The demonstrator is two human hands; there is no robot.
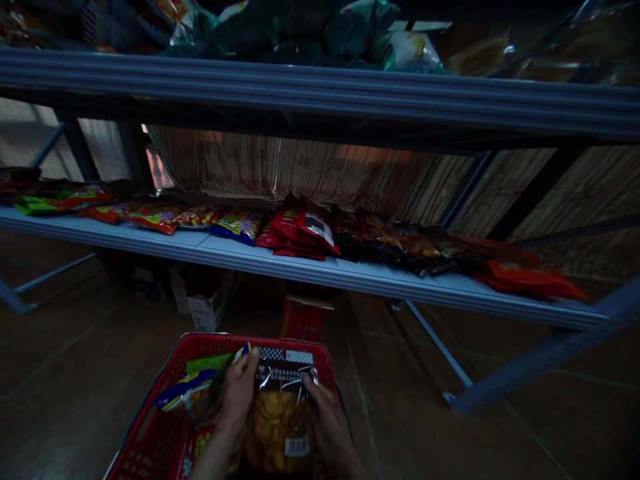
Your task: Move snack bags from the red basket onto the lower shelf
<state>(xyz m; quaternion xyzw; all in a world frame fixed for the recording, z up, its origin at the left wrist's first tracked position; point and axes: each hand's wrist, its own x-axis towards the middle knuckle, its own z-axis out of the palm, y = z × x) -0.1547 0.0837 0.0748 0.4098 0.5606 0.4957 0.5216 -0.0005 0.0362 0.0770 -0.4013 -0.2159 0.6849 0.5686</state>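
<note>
Between my two hands is a dark snack bag point(278, 427) with a clear window, yellowish chips inside and a barcode label low on its front. My left hand point(239, 390) is closed on the bag's left edge, and my right hand point(325, 413) grips the right edge with its thumb on the front. Both hands are over a red plastic basket point(325, 360). To the left in the basket lie a blue and yellow snack packet point(193, 393), a green packet point(207, 363) and a red packet point(187, 450), partly hidden by my left arm.
Ahead runs a grey metal shelf point(220, 255) with a row of snack packets, among them red bags point(300, 227) and orange bags point(525, 270). An upper shelf point(320, 90) holds more bags. Cardboard boxes point(205, 303) stand on the floor beneath. A slanted shelf leg point(540, 353) is at right.
</note>
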